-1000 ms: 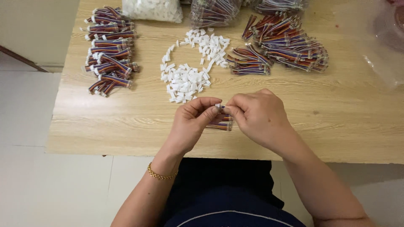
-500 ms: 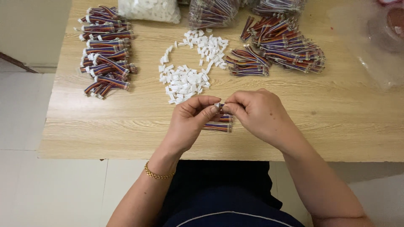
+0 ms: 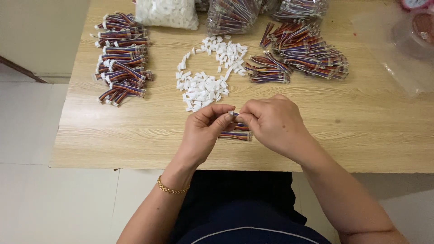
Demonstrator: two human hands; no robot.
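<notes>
Table of pale wood grain fills most of your view, its near edge just above your lap. At the far right a clear plastic sheet lies on it. Along the far edge sit a bag of white parts and two clear bags of wire bundles, partly cut off by the frame. At the far left you have a pile of finished-looking wire bundles with white ends; at the far right of centre, a larger heap of striped wire bundles. Between them, in the middle, a loose scatter of small white connector housings spreads toward you.

Your left hand and right hand meet near the table's near edge, fingertips almost touching. Each grip is closed in a pinch: between them you hold a short multicoloured wire bundle, which hangs just under your fingers and above the table. At the pinch point a tiny white connector shows, though which hand holds it you cannot tell. A gold bracelet circles your left wrist.
</notes>
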